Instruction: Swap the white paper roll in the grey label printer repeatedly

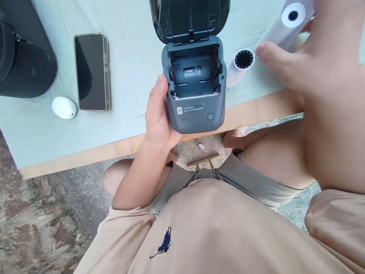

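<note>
My left hand (pixel 159 118) grips a dark grey-blue portable label printer (pixel 196 114) at its left side and underside, over the table's front edge. The printer's black lid (pixel 190 21) is flipped up, and its roll compartment (pixel 192 72) is bare inside. At the upper right, my blurred right hand (pixel 322 57) is spread beside a tall white paper roll (pixel 276 30), thumb stretched out near the roll's lower end. Most of its other fingers are hidden or out of frame. Between printer and right hand stands a smaller white roll (pixel 235 74) with a dark toothed core.
A phone (pixel 91 72) lies screen up on the pale cloth (pixel 125 76) at left. Next to it sit a white rounded earbud-case-like object (pixel 64 107) and a black zipped case (pixel 25 53). The wooden table edge (pixel 119 148) runs above my knees.
</note>
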### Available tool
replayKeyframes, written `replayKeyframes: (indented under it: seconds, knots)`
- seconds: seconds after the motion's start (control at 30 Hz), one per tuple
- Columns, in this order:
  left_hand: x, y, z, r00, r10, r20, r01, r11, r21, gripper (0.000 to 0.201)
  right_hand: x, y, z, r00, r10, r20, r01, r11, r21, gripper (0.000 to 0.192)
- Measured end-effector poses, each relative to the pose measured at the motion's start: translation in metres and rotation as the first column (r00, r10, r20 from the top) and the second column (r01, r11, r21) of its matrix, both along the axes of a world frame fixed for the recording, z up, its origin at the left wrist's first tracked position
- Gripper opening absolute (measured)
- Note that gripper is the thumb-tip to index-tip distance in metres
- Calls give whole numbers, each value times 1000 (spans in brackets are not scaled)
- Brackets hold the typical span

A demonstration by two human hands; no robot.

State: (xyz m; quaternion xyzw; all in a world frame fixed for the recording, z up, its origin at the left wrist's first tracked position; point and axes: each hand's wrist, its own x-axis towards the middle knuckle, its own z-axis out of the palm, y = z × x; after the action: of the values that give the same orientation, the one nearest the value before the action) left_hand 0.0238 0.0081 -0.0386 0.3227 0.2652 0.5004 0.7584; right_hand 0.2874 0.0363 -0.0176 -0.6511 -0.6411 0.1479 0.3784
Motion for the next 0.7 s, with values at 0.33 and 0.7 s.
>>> replayKeyframes:
  seconds: [0.33, 0.7]
  knots:
    - [-1, 0, -3, 999, 29, -26, -28, 999, 20, 52, -11, 4, 3, 992, 1, 126, 19, 987, -160, 62]
    - [-1, 0, 0, 999, 41, -9, -41, 999, -20, 45, -16, 11, -4, 999, -23, 37, 25, 999, -42, 34]
